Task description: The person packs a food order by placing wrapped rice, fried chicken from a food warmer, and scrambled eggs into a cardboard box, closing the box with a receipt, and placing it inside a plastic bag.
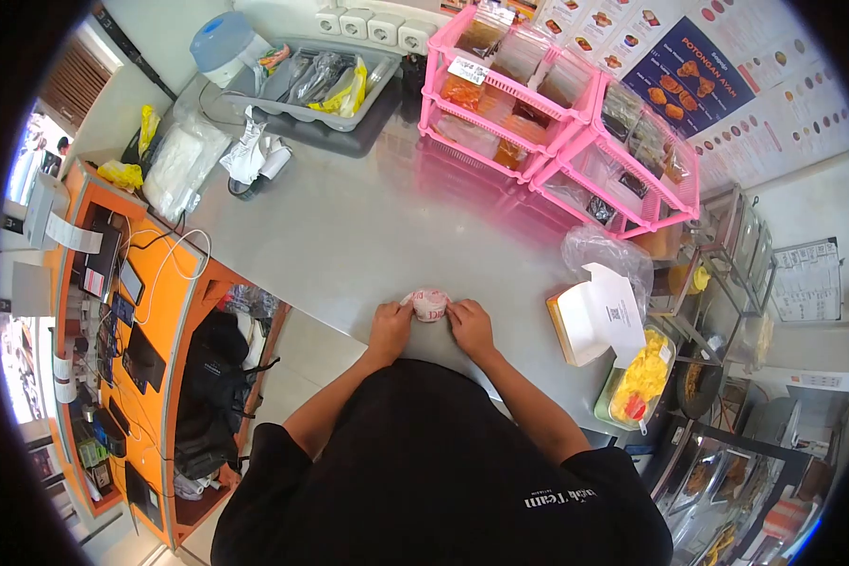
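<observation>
A round bundle wrapped in white paper with red print [430, 306] rests on the steel counter near its front edge. Its contents are hidden by the paper. My left hand [391, 325] grips the left side of the wrapper, fingers closed at its edge. On the opposite side, my right hand [470, 325] pinches the paper in the same way. Off to the right stands a white and orange cardboard box [594, 321] with its lid up. Beside that box is a container with yellow food packs [643, 377] and a red item in it.
Pink racks [524, 151] with packed ingredients line the back of the steel counter [330, 226]. A grey tray [349, 108] holds bagged utensils at the back left. Plastic bags [184, 165] and crumpled paper [250, 156] lie nearby. An orange shelf unit [174, 349] stands left, a glass display case [726, 481] right.
</observation>
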### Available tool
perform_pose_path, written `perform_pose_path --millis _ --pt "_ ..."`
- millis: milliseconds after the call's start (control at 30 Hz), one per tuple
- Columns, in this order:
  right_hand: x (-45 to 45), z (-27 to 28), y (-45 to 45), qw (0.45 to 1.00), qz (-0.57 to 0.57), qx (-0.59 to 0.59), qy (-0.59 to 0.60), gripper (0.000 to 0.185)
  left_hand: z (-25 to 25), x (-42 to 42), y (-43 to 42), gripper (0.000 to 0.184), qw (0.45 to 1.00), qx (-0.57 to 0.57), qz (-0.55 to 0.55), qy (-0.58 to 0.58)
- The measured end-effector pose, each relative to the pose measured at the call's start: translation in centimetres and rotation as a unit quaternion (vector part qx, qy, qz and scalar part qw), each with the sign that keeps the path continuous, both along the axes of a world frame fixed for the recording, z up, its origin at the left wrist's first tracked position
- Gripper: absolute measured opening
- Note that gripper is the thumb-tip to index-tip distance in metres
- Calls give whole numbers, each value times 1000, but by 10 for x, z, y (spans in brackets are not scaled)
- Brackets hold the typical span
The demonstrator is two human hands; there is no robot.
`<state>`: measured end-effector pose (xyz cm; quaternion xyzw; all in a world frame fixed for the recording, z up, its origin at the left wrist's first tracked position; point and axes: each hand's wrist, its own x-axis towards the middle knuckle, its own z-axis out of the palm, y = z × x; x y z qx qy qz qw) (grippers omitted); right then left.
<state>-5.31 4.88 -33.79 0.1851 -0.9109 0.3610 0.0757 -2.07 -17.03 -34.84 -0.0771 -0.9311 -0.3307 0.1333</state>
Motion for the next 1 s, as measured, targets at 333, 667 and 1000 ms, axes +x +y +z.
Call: perform_pose_path --millis 333,667,1000 --pt "8 3 -33 860 -230 -386 -243 26 54 -5 17 17 983 122 27 135" --pt "-17 76 -36 664 -119 -568 -472 58 71 -12 23 21 971 126 -82 184" --pt "-13 70 -21 503 -143 -688 -504 62 115 -12 31 28 969 173 -143 103"
